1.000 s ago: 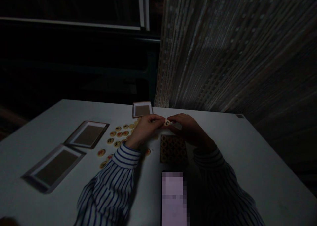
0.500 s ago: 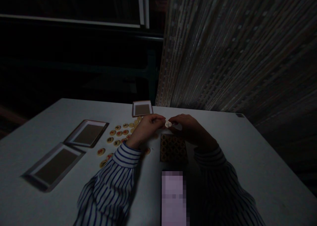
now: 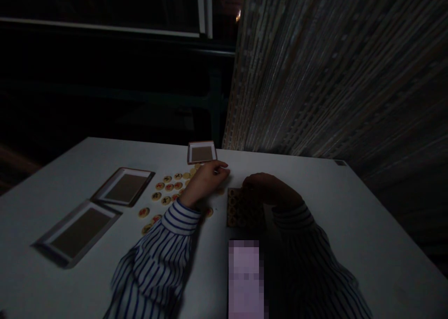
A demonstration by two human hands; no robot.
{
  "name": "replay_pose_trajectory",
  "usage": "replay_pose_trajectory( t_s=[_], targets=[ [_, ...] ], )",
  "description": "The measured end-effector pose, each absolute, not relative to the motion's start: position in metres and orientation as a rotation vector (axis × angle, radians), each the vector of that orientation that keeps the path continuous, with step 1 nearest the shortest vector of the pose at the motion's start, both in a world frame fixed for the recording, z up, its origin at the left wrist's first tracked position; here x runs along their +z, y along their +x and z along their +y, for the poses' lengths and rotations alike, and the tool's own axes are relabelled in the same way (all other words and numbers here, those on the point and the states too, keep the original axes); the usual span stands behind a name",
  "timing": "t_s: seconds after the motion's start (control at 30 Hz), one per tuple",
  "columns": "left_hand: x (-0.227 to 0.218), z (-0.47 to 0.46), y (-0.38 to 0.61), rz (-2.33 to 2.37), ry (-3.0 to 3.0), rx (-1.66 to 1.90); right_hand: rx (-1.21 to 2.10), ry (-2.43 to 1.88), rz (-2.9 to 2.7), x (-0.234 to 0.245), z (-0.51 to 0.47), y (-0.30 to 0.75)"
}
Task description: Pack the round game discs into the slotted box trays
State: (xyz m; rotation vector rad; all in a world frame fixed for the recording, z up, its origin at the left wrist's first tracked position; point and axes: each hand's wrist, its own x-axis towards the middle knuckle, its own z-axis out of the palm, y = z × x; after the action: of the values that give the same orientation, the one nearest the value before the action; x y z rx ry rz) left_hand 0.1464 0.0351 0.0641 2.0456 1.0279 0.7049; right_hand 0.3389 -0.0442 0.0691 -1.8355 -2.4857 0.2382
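One left hand (image 3: 206, 181), fingertips apart, flanks the right hand (image 3: 271, 187), grip unclear, seemingly filling a dark square box (image 3: 232, 220) mid-frame, needing alignment.

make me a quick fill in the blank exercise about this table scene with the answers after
The person's ____ hand hides part of the box from view. Most of the loose round pieces lie to the ____ of that box. Dark blue ____ run along the left sleeve.

Missing words: right; left; stripes
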Motion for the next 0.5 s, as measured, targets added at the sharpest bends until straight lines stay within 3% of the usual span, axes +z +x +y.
replay_pose_trajectory(
  t_s=[0.5],
  targets=[
    [0.061, 0.038, 0.144, 1.007, 2.126, 0.688, 0.179, -1.896, -2.554, 0.065, -0.045, 0.328]
  ],
)
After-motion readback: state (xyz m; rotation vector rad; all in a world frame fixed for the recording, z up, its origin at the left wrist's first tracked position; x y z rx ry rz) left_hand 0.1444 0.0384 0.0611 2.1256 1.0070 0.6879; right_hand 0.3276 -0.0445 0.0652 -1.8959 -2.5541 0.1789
